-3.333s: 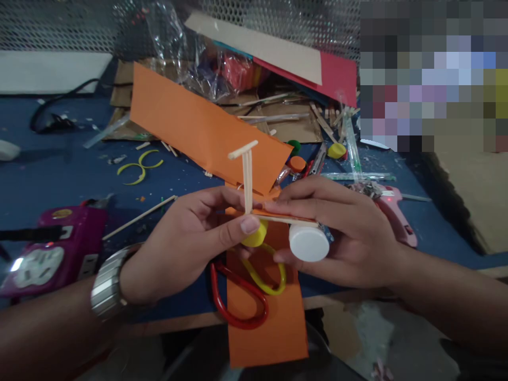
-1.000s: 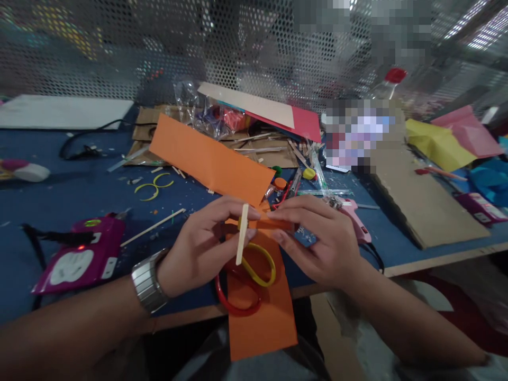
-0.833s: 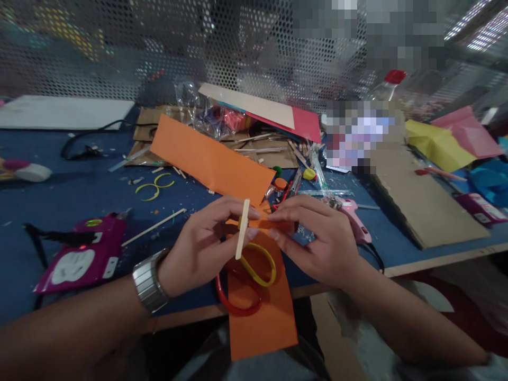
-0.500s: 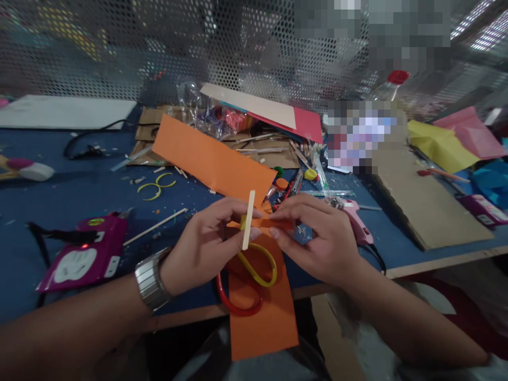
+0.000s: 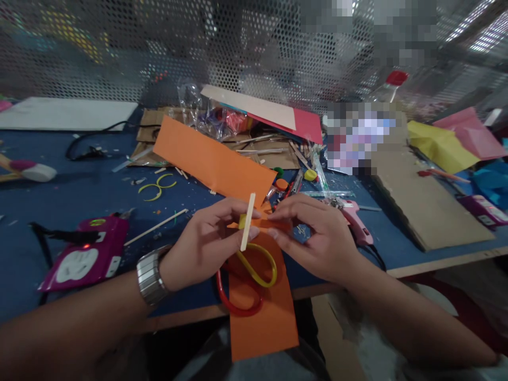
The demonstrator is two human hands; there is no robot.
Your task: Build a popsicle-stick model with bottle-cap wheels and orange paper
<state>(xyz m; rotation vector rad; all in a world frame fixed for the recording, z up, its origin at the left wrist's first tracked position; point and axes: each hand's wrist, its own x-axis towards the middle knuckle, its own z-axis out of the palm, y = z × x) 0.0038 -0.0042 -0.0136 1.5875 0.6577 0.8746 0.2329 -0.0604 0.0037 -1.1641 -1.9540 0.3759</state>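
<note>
Both hands meet just below the centre of the view, above the near edge of the blue table (image 5: 79,190). The left hand (image 5: 198,246) has its fingers curled, thumb and index tip pinching a small stick-and-paper model (image 5: 257,222). A flat wooden stick (image 5: 247,221) stands out from the model, nearly upright and tilted slightly toward 1 o'clock. The right hand (image 5: 317,241) grips the opposite end of the model's orange strip, its fingers closed narrowly on it from above.

Directly beneath the hands, at 6 o'clock, scissors (image 5: 246,280) with one yellow and one red handle loop lie on an orange paper strip (image 5: 265,317) that overhangs the table edge. A larger orange sheet (image 5: 206,159) lies at 11 o'clock from the hands. A pink glue gun (image 5: 355,222) rests just beside the right hand at 3 o'clock. A magenta power strip (image 5: 83,254) sits at 9 o'clock, well apart. A wristwatch (image 5: 150,275) is on the left wrist.
</note>
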